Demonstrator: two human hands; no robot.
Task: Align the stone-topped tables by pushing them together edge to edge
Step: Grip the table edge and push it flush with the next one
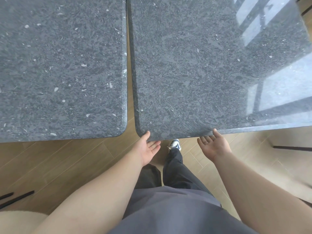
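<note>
Two dark grey speckled stone-topped tables fill the upper view. The left table (pixel 59 65) and the right table (pixel 194 65) stand side by side with a narrow gap between them that widens toward me. The right table's near edge sits slightly farther from me than the left table's. My left hand (pixel 149 148) is palm up at the right table's near left corner, thumb on top of the edge, fingers under it. My right hand (pixel 213 143) is also palm up at the same near edge, thumb touching the rim, fingers spread below.
Wooden plank floor (pixel 59 162) shows below the tables and in the gap. Thin black bars, perhaps furniture legs, lie at the lower left (pixel 16 198) and at the right (pixel 292 147). My leg and shoe (pixel 175 144) stand under the right table's edge.
</note>
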